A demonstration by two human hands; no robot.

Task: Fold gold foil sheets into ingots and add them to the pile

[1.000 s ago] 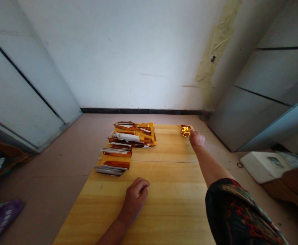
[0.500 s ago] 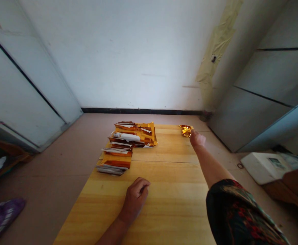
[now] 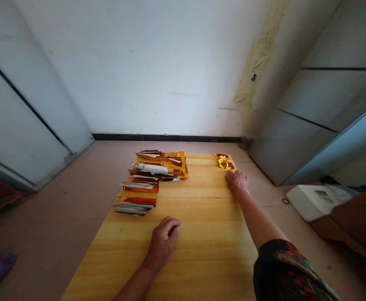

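Below a white wall (image 3: 145, 75), a wooden table (image 3: 201, 234) is seen at length, its far left part taken up by folded gold sheets (image 3: 140, 195) edged in grey-white and set in rows across the boards. Near the middle of the tabletop, the left hand (image 3: 164, 240) is kept curled in a loose fist, and nothing is seen in it. At the right edge, the right hand (image 3: 237, 182) has been drawn back slightly toward the near side within the past 1 second, its fingers bent downward; whether anything is gripped by them cannot be told. By that shift, more of the crumpled gold foil (image 3: 225, 164) has been uncovered, with 2 bunched lumps now shown; the foil is judged to have been let go and left in place. It is found at the far right corner of the table, just beyond the fingertips, with contact not to be made out. Its long axis is slanted from far left to near right, so that its nearer end is pointed toward the right hand.
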